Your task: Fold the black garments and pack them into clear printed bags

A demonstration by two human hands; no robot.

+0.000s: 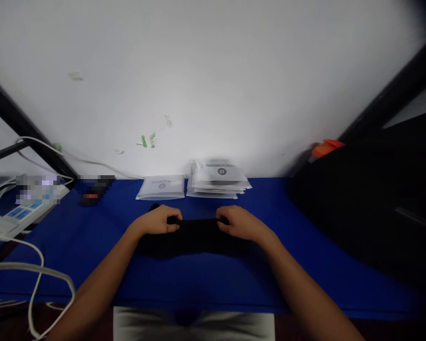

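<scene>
Got a black cloth [199,240] lying on the blue table [230,284], around the middle and more toward the near side. Pinching its far edge between thumb and fingers with the left hand [160,219]. Doing pretty much the same further right with the right hand [240,222], fingers curled in over the fabric. Holding the two well apart, with the edge running fairly straight between. Can't make out folds or layers, way too dark for that. Can also see a small dark bit poking out just beyond the left hand, but can't tell if part of the cloth or not.

Stacked up on the far side by the white wall [234,71]: a pile of bags [218,177], with dark lettering and a round logo on top. Sitting just left of that, a single flat bag [160,188]. Further left, lying near the wall, a dark gadget [95,192], too blurred to identify. Over at the far left, a white power strip [21,215], plus a white cable [39,271] looping around on the near left. Taking up much of the right side, a big black thing [376,203], with an orange piece [327,148] showing at its far edge.
</scene>
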